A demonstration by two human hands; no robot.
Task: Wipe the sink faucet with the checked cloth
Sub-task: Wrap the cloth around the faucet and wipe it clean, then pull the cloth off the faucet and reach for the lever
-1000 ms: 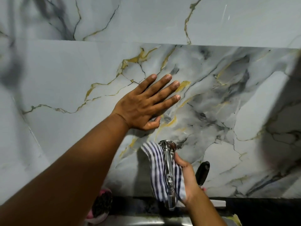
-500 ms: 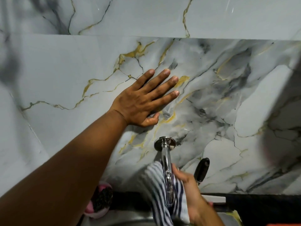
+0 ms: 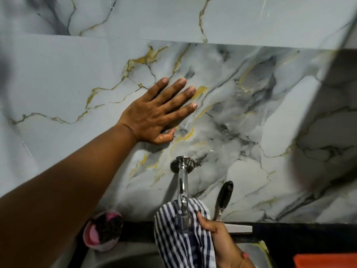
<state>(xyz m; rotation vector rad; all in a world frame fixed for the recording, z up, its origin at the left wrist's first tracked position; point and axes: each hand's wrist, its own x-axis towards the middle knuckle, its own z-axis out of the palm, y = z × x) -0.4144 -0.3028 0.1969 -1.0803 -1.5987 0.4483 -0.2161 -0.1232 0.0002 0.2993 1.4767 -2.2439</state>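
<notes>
Nearest, at the bottom edge, the right hand is closing its fingers on the cloth, pinching the striped fabric around the lower end of the faucet. The cloth is wrapping the spout's near part only and hanging down towards the sink; the upper pipe and the round wall flange are showing bare chrome.

Just right of the faucet a black handle is leaning against the wall, close to the working hand. To the left, a pink scrubber is sitting on the dark ledge by the sink rim.

Farther off, the left hand is lying flat and fully open on the marble wall, holding nothing, apparently bracing the person's lean.

Risks, as I judge them: the cloth is bunched loosely, so it may be sliding off the slick metal and dropping into the sink if the pinch loosens. A wide stroke to the right could be knocking the black handle over. A wet wall could be letting the bracing palm slip. The flange may also be getting missed.
</notes>
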